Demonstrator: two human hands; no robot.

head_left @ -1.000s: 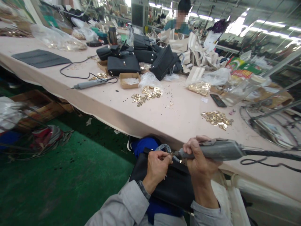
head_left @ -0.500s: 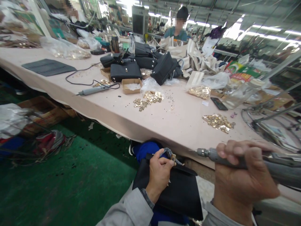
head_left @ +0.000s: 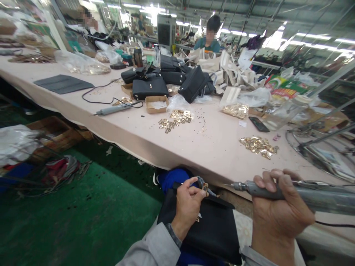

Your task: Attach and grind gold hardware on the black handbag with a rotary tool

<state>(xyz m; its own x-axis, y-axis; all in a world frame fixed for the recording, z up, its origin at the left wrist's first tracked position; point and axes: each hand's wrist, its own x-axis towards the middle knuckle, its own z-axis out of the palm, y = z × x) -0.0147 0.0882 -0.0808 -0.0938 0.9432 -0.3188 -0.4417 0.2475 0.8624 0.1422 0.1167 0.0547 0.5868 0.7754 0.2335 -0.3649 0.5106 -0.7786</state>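
My left hand [head_left: 188, 205] is closed, pinching a small gold clasp [head_left: 204, 187] and grey strap at the top edge of a black handbag [head_left: 213, 229] that rests on my lap below the table edge. My right hand [head_left: 280, 218] is wrapped around a grey electric screwdriver [head_left: 299, 193]. Its bit points left and stands a hand's width to the right of the clasp, apart from it.
The long pink table [head_left: 210, 147] carries heaps of gold metal fittings [head_left: 259, 145], [head_left: 174, 120], a second screwdriver [head_left: 112, 109] with its cord, a small cardboard box [head_left: 156, 103], a phone [head_left: 258, 123] and several black handbags [head_left: 172, 79]. A wire rack [head_left: 321, 147] stands at right. A person sits across the table.
My right hand has drawn the screwdriver to the right, off the clasp it was touching a second ago. My left hand keeps hold of the clasp on the bag.
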